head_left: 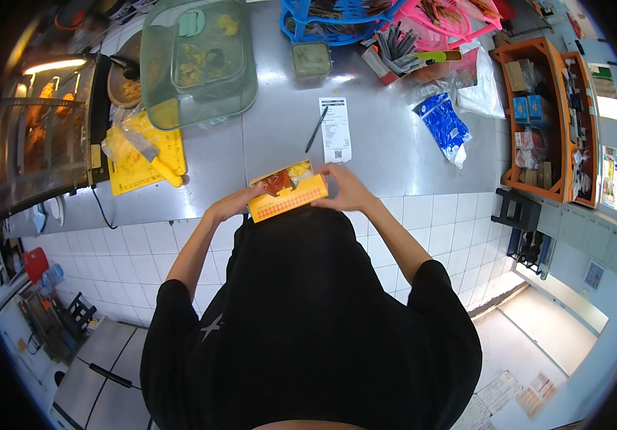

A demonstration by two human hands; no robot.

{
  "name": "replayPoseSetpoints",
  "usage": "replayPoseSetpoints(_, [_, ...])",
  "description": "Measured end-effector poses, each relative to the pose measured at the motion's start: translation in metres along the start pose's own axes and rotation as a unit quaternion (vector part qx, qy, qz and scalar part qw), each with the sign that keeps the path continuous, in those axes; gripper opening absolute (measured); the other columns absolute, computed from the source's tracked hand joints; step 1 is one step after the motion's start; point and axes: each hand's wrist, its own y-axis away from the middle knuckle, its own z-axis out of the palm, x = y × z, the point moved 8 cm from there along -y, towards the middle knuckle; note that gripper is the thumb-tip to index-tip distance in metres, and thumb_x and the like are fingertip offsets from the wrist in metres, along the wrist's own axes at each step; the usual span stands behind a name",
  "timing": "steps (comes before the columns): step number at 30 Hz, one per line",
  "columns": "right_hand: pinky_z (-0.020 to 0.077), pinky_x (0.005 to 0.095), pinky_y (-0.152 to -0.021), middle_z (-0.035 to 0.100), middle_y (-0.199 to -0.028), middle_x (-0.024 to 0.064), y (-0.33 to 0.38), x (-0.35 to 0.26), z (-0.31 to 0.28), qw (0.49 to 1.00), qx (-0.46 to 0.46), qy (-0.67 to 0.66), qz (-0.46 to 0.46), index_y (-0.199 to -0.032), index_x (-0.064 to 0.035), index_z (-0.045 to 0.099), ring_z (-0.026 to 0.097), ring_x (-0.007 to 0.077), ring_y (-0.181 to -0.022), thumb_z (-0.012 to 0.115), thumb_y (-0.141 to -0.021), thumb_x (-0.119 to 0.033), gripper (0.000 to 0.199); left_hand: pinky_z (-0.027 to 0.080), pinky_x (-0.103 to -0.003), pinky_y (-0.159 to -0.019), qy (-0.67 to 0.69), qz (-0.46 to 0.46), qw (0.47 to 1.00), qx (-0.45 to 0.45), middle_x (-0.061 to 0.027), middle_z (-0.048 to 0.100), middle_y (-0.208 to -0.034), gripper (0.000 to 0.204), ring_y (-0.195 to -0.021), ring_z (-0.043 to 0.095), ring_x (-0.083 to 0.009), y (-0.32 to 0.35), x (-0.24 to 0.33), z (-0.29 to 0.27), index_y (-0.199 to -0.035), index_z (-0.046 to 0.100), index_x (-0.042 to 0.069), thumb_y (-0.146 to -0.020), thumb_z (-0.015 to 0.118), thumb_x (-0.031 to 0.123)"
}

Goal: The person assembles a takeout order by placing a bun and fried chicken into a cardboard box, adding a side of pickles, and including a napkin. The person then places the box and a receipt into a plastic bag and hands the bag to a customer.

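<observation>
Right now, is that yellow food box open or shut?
Open: the yellow food box shows red and yellow food inside, its lid not yet folded over.

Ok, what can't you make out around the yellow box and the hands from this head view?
- Yellow food box: its near lower part is hidden behind the black shirt; the food inside is too small to identify.
- Left hand and right hand: fingertips are hidden behind the box edges, so the grip is unclear.
- Paper slip: print too small.
- Warming cabinet: bent by the fisheye rim, contents blurred.
</observation>
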Motion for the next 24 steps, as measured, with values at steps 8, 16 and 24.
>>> replayPoseSetpoints(8, [0.0493, 0.0353, -0.092, 0.068, -0.113, 0.0085, -0.035, 0.037, 0.025, 0.972, -0.039, -0.218, 0.084, -0.124, -0.0035, 0.058, 0.063, 0.0224, -0.105, 0.085, -0.077, -0.03, 0.06, 0.014, -0.04, -0.12, 0.183, 0.141, 0.97, -0.074, -0.0165, 0.045, -0.149, 0.095, -0.141, 0.034, -0.0269, 0.011, 0.017, -0.021, -0.139, 0.056, 0.005, -0.092, 0.021, 0.08])
replayPoseSetpoints(16, [0.0503, 0.0337, -0.089, 0.066, -0.11, 0.0085, -0.037, 0.039, 0.018, 0.981, -0.057, -0.175, 0.061, -0.121, -0.0046, 0.057, 0.063, 0.0192, -0.103, 0.082, -0.081, -0.03, 0.053, 0.038, -0.033, -0.108, 0.232, -0.022, 0.97, -0.063, -0.0166, 0.05, -0.14, 0.075, -0.129, 0.046, -0.0214, -0.029, 0.002, -0.007, -0.146, 0.04, 0.001, -0.1, 0.04, 0.06])
replayPoseSetpoints(24, [0.048, 0.0245, -0.068, 0.063, -0.086, 0.0033, -0.05, 0.088, 0.052, 0.934, 0.025, -0.276, 0.225, -0.109, -0.0057, 0.053, 0.059, 0.0086, -0.079, 0.074, -0.09, -0.029, 0.036, 0.041, -0.034, -0.098, 0.16, 0.21, 0.945, 0.192, -0.0074, 0.057, -0.122, 0.057, -0.111, 0.053, -0.0159, 0.01, -0.007, -0.052, -0.139, 0.046, 0.006, -0.104, 0.041, 0.05])
